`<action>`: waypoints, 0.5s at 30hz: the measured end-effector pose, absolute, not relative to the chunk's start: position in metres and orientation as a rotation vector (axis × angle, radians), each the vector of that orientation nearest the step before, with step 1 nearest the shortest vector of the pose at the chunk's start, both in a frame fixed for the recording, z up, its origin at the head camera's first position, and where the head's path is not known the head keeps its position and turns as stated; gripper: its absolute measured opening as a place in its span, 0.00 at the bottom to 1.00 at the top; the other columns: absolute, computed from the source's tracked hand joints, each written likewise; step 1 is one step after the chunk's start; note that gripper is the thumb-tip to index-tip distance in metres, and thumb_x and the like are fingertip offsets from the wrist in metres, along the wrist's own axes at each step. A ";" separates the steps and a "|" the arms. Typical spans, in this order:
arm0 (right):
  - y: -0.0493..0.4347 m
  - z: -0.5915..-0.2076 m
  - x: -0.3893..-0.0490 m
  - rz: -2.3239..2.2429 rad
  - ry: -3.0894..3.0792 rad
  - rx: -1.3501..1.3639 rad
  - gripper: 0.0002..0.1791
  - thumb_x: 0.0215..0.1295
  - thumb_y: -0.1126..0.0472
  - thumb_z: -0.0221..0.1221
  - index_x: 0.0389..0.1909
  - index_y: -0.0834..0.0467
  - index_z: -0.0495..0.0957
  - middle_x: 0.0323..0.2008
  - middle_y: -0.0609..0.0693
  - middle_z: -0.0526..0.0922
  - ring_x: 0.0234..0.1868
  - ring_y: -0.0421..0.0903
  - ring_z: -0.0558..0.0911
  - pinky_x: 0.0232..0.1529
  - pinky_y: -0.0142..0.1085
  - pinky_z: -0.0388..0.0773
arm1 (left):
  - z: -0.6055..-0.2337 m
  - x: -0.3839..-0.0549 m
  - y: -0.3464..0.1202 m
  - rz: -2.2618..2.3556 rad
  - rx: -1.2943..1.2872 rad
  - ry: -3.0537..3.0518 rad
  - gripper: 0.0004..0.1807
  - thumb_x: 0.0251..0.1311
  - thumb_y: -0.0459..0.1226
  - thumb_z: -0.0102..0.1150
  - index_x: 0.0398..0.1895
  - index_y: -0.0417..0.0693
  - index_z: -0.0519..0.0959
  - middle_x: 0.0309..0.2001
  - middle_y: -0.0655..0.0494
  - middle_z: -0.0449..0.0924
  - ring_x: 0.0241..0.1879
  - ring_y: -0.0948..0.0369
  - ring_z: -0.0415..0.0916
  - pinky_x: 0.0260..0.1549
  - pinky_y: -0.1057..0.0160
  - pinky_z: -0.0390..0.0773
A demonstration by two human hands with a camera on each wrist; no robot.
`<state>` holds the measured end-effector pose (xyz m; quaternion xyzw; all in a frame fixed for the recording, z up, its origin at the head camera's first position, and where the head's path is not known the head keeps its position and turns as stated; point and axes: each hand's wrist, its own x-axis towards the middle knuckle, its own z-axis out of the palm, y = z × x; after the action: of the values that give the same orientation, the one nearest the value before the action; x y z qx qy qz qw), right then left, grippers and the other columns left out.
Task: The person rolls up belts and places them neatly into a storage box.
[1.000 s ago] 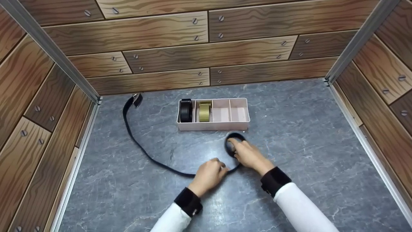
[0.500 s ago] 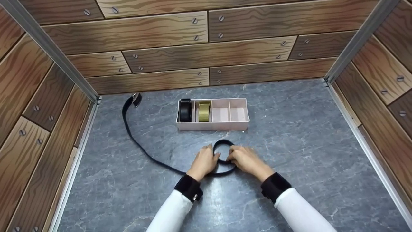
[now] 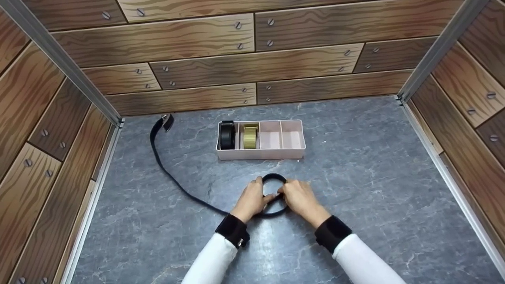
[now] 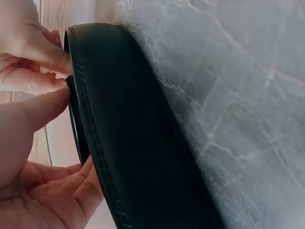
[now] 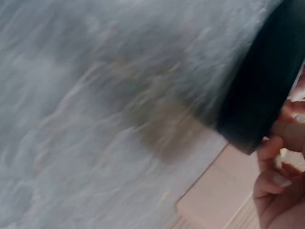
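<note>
A long black stitched belt (image 3: 272, 215) curves over the grey marbled surface. Its buckle (image 3: 165, 117) lies at the far left, and the other end is rolled into a loop between my hands. My left hand (image 3: 251, 200) holds the left side of the loop; in the left wrist view its thumb presses the upper edge of the belt (image 4: 119, 119), with fingers below. Opposite it, my right hand (image 3: 302, 199) pinches the belt at the loop's right side. In the right wrist view the belt (image 5: 262, 81) crosses the upper right corner beside the fingers.
Behind the hands stands a pale pink divided tray (image 3: 262, 154). A black coil (image 3: 227, 136) sits in its leftmost compartment and a yellow ribbed coil (image 3: 250, 138) in the one beside it. Wood-patterned walls (image 3: 197, 71) enclose the surface at the back and sides.
The right hand has brought the rolled end left and nearer, against the left hand. The left hand has moved up from the strand to the loop. The buckle end has stayed put.
</note>
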<state>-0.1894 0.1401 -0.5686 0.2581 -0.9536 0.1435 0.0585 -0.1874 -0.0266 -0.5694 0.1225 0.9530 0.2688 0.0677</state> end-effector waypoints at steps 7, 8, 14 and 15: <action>0.131 -0.571 -0.189 0.605 -2.900 0.554 0.10 0.51 0.65 0.61 0.36 0.61 0.77 0.28 0.56 0.81 0.26 0.54 0.80 0.22 0.44 0.75 | -0.573 -0.187 -0.030 0.788 0.504 2.903 0.31 0.46 0.41 0.68 0.50 0.31 0.68 0.34 0.42 0.78 0.35 0.53 0.78 0.33 0.61 0.76; 0.130 -0.571 -0.189 0.662 -2.905 0.535 0.13 0.50 0.65 0.62 0.39 0.61 0.76 0.30 0.56 0.82 0.27 0.54 0.80 0.23 0.44 0.75 | -0.573 -0.187 -0.031 0.776 0.525 2.911 0.30 0.47 0.39 0.68 0.49 0.31 0.68 0.33 0.42 0.79 0.34 0.54 0.78 0.32 0.62 0.76; 0.130 -0.571 -0.196 0.979 -2.948 0.509 0.17 0.51 0.69 0.60 0.44 0.56 0.80 0.32 0.52 0.83 0.21 0.44 0.75 0.24 0.38 0.72 | -0.576 -0.186 -0.033 0.690 0.654 2.950 0.25 0.48 0.37 0.67 0.47 0.33 0.70 0.32 0.47 0.78 0.32 0.57 0.78 0.28 0.65 0.76; 0.130 -0.571 -0.197 1.003 -2.954 0.525 0.18 0.51 0.70 0.59 0.44 0.55 0.81 0.32 0.51 0.83 0.20 0.43 0.73 0.24 0.38 0.71 | -0.576 -0.186 -0.033 0.689 0.670 2.957 0.25 0.48 0.37 0.67 0.46 0.34 0.70 0.31 0.47 0.78 0.32 0.57 0.78 0.28 0.65 0.76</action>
<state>-0.1975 0.1302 -0.5712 0.1660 -0.9337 0.3169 -0.0110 -0.1863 -0.0334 -0.5765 0.2155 0.9509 0.2217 0.0160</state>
